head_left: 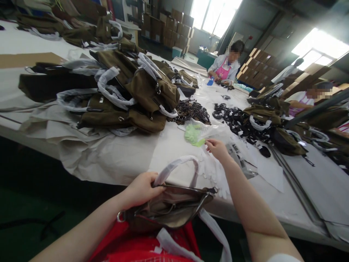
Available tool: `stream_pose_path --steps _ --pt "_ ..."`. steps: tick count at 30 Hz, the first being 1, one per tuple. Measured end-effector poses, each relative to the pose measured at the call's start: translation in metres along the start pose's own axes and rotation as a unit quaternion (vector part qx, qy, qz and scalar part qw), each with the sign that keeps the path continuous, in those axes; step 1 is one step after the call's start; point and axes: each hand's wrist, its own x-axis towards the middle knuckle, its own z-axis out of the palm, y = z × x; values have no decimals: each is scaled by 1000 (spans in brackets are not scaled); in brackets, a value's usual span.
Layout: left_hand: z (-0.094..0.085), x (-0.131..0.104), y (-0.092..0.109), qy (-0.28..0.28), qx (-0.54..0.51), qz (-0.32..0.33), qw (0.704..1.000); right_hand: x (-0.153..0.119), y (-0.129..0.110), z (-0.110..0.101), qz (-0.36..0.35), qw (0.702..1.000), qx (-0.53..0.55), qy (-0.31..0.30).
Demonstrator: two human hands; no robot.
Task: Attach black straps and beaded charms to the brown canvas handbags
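Note:
An olive-brown bag (174, 207) with wrapped white handles lies open at the table's front edge, against a red apron; its pale lining and zipper show. My left hand (145, 189) is closed on the bag's upper left rim, beside the base of a handle. Farther forward, my right hand (216, 148) reaches over the table with fingers pinched at the edge of a light green piece, part of a pile of green pieces (192, 134) beside clear plastic. Small white pieces (212, 171) lie below that hand.
Piled olive bags (122, 87) with wrapped handles cover the left of the table (131, 156). Dark chains (191, 111) and black straps (231, 122) lie behind my right hand. More bags (289, 140) are at right. Across the table, a person (225, 67) in a pink apron works.

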Motion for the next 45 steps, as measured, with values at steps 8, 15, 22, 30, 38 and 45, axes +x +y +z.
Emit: stream_pose_path --steps 8,15,22,30,38,45 --pt "0 7 4 -14 -22 -36 999 -39 -2 -43 15 961 260 99" --pt "1 0 -1 -7 -12 -54 998 -98 -63 -56 -57 949 310 -11" --pt "2 1 1 -21 -20 -39 999 -160 -133 -25 -328 918 -21 -223" --pt "7 -2 7 4 13 -26 1000 -162 -136 69 -398 854 -165 -292" --pt "14 -3 0 4 -1 -6 1000 -186 -130 61 -339 887 -151 -276" --pt "20 -5 6 -11 26 10 1000 -177 -141 78 -280 889 -168 -321"
